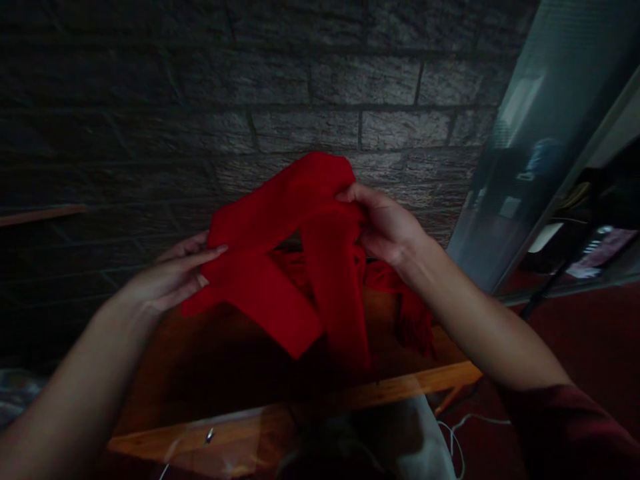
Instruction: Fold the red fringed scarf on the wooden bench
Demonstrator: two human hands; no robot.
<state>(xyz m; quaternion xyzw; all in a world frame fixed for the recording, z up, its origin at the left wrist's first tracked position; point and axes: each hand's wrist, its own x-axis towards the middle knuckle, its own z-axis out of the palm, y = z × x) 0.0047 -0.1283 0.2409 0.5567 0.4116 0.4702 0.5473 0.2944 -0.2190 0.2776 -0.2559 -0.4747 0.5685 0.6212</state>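
Note:
A long red scarf [280, 207] is stretched between my two hands above a wooden table, its lengths folded over into a loop. My left hand [173, 273] grips the fold at its left end, thumb on top of the cloth. On the other side, my right hand [385, 223] pinches the right bend, and some of its fingers are hidden behind the fabric. One flat end slants down in the middle, and another length hangs from the right hand. Behind it lies more red cloth with a fringe [417, 327] on the tabletop; whether it joins the held piece I cannot tell.
The wooden table [165, 373] has a front edge with a small metal knob [209, 436]. A grey block wall [335, 87] rises close behind it. At right stands a glass panel [525, 127]. A white cable [455, 440] lies on the dark red floor.

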